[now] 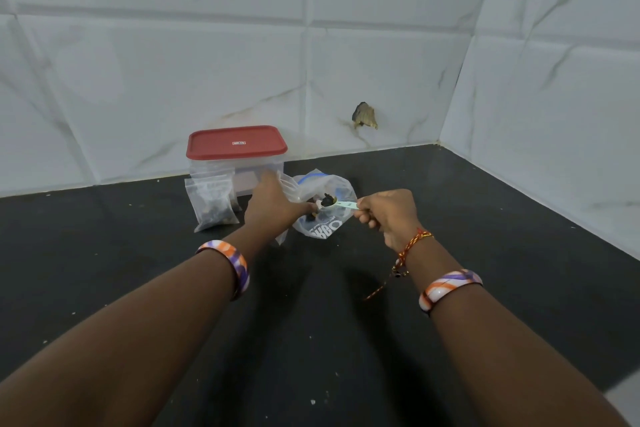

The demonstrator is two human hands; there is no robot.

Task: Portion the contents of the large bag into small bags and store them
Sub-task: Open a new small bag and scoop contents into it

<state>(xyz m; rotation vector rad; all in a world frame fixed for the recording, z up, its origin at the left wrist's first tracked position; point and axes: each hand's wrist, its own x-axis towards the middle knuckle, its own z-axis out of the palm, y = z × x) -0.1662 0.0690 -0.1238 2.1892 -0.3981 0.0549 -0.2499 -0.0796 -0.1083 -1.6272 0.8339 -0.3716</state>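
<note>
Mid-portion: a loaded spoon between large bag and small bag

Broadly, the black counter (485, 253) offers wide open room in front and to the right, hemmed by the tiled wall (311, 62) behind and at the right corner. Against the back wall stands a red-lidded container (236, 163), lid on, with a filled small bag (213, 204) leaning just in front of it. Beside that lies the large bag (325, 208), crumpled open on the counter, dark contents showing inside.

Judging from this, a scoop-and-transfer step is in hand. The left hand (273, 204) pinches an open small bag (287, 194) at its mouth; the right hand (388, 215) is clenched round the handle of a spoon (337, 204) carrying a dark lump over the large bag. Next, the spoon likely needs tipping into the small bag's mouth, which must be held wide; the gap is short, but the film is floppy.
</note>
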